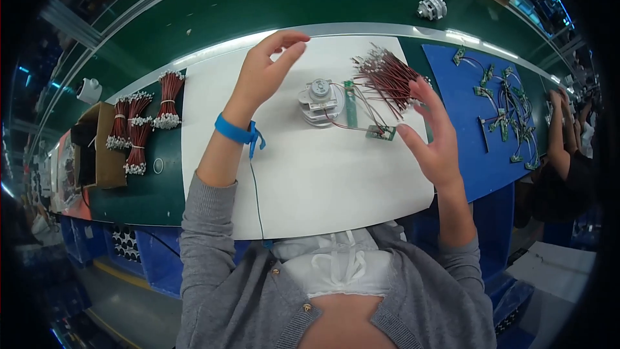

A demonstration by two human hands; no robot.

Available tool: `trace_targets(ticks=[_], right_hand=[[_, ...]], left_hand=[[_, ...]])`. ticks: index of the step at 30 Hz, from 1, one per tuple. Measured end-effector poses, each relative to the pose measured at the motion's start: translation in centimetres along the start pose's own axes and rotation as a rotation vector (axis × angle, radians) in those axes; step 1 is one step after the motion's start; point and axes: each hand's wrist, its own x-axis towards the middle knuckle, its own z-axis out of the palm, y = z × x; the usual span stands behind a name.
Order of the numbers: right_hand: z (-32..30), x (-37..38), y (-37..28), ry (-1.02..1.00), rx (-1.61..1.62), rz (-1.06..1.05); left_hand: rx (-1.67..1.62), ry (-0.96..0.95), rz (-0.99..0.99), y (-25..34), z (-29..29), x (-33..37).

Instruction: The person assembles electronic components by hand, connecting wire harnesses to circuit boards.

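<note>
My left hand (268, 68) is raised over the white sheet (310, 181), thumb and fingers apart, holding nothing. A blue wrist strap (234, 130) with a thin cord circles that wrist. Between my hands stands a round white and silver device (320, 103), wired to a small green circuit board (381, 132). Behind that board lies a longer green strip board (351, 105). My right hand (436, 132) is open, its thumb close to the small board, with a visible gap between thumb and fingers. Beyond it a loose pile of dark red wires (391, 81) with white connectors spreads out.
Tied bundles of red wires (137, 129) lie at left beside a cardboard box (111, 145). At right a blue mat (462, 123) carries several wired green boards (502, 116). Another silver device (432, 7) sits on the far green surface. A co-worker's arm (558, 132) shows at far right.
</note>
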Motion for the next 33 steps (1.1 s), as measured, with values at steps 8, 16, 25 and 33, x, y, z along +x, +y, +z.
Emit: trace_targets(ticks=[8,16,25,33], right_hand=[[9.8,8.2,-7.1,-0.456,-0.578,-0.508],[14.0,12.2,-13.3,-0.752,-0.688,-0.181],[16.4,26.9,-15.9,-0.315,-0.338,-0.184],[27.2,36.3,-13.3,-0.242,-0.851,-0.028]], left_hand=[[-0.073,0.084,-0.164,-5.0,-4.1,-2.4],[-0.008,0.025,-0.155,-5.6,-8.8,-2.6],[0.056,0.061,-0.188,-5.3,-13.5,-2.9],[0.185,0.044,-0.059,-0.9,-17.5,-4.8]])
